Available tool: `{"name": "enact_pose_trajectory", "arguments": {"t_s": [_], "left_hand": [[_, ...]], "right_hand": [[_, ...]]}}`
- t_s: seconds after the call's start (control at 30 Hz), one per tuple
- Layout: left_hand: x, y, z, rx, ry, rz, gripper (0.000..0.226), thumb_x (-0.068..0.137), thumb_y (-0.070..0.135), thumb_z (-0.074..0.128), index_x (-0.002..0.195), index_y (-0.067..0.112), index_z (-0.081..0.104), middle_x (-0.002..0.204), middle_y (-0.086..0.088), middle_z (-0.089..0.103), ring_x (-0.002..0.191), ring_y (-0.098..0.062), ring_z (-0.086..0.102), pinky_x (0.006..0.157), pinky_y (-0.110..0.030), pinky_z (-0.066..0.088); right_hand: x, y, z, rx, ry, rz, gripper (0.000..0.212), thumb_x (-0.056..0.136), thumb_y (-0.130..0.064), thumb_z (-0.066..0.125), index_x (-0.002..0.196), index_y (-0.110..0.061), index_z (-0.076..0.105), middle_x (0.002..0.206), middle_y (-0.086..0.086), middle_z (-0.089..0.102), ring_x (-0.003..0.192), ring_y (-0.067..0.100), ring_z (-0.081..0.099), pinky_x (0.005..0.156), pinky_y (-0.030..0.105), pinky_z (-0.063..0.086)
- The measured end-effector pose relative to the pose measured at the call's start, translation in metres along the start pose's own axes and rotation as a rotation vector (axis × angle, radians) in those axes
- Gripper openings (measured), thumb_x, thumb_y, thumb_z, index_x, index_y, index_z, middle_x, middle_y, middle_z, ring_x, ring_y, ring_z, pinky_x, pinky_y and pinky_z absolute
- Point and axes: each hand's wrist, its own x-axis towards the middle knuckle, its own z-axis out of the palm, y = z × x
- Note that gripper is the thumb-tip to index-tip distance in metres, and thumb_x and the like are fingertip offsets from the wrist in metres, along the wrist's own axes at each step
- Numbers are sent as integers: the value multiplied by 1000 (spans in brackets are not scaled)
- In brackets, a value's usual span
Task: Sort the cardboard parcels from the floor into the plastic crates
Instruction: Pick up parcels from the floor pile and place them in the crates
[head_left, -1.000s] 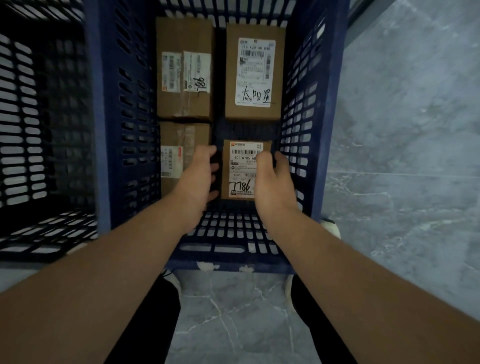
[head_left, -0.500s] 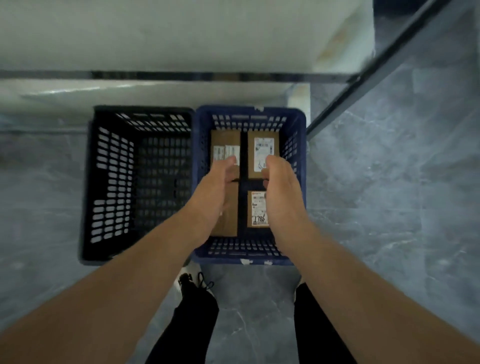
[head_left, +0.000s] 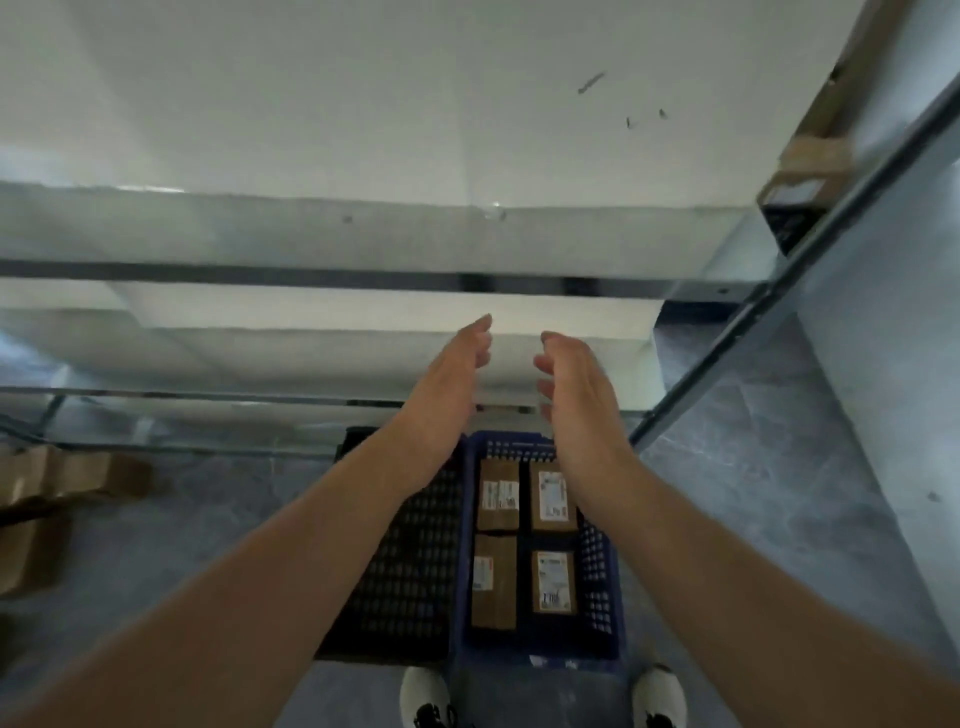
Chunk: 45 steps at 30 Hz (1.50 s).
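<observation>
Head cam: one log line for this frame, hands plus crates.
left hand: open, empty | right hand: open, empty | blue crate: four parcels | black crate: no parcels seen | loose cardboard: floor, left

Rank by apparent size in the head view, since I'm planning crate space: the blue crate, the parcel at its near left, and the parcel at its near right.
1. Blue crate, clearly largest; it holds both.
2. Near-left parcel, longer.
3. Near-right parcel, shorter, similar width.
</observation>
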Motion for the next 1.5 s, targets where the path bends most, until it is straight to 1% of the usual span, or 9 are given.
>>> {"name": "enact_pose_trajectory", "arguments": {"t_s": [0.23, 0.43, 0.57, 0.7, 0.87, 1.03, 1.13, 1.3, 1.5], "left_hand": [[-104, 151, -16, -87, 147, 169, 51, 102, 54, 41, 144, 29, 52, 143, -4, 56, 133, -25, 50, 116, -46, 39], [-206, 222, -11, -127, 284, 379, 77, 76, 71, 44, 145, 38, 49, 147, -2, 53, 135, -27, 48, 116, -49, 40], [-275, 251, -5, -201, 385, 501, 86, 63, 75, 52, 142, 39, 53, 137, -3, 59, 132, -26, 52, 112, -48, 45], [-338, 262, -12, -228, 490, 574, 111, 45, 84, 50, 144, 33, 50, 137, -6, 57, 130, -27, 52, 112, -50, 45], [-405, 253, -47, -223, 643, 588, 111, 44, 81, 50, 144, 31, 51, 136, -6, 58, 129, -28, 52, 111, -50, 45], [-448, 217, -118, -235, 794, 558, 58, 95, 60, 45, 145, 32, 52, 138, -8, 57, 132, -30, 51, 111, -49, 45], [-476, 183, -164, -242, 866, 512, 64, 89, 61, 46, 145, 32, 52, 139, -11, 56, 131, -31, 51, 113, -50, 43], [-517, 128, -253, -283, 917, 397, 56, 102, 50, 41, 152, 25, 45, 146, -10, 52, 135, -29, 47, 117, -50, 37], [-543, 70, -356, -246, 942, 341, 50, 104, 52, 34, 149, 36, 46, 146, -7, 51, 137, -29, 44, 116, -53, 38]], "right_hand": [[-66, -155, -12, 14, -118, -219, 21, 109, -51, 42, 114, -41, 59, 128, -10, 65, 126, 16, 60, 121, 50, 45], [-138, -261, -47, -40, -234, -420, 61, 88, -63, 36, 137, -33, 56, 140, -7, 62, 132, 18, 58, 122, 51, 43], [-184, -310, -63, -43, -328, -527, 30, 96, -57, 40, 107, -37, 60, 124, -3, 66, 123, 22, 62, 115, 52, 48], [-225, -340, -52, -48, -412, -587, 23, 110, -51, 41, 112, -36, 59, 126, -2, 65, 121, 22, 62, 114, 50, 50], [-282, -348, -7, -42, -535, -646, 21, 114, -45, 40, 110, -35, 58, 123, -3, 63, 120, 21, 62, 116, 50, 50], [-335, -328, 61, -47, -703, -645, 32, 113, -45, 40, 134, -27, 58, 132, 0, 63, 125, 22, 61, 117, 50, 48], [-367, -306, 113, -76, -784, -627, 37, 114, -46, 38, 141, -28, 55, 141, 0, 60, 130, 24, 59, 117, 49, 47], [-421, -264, 208, -65, -884, -539, 26, 102, -56, 41, 113, -38, 58, 123, -5, 63, 123, 22, 61, 111, 46, 50], [-456, -225, 308, -70, -948, -434, 28, 101, -56, 43, 109, -35, 61, 122, -3, 64, 121, 20, 62, 98, 39, 51]]}}
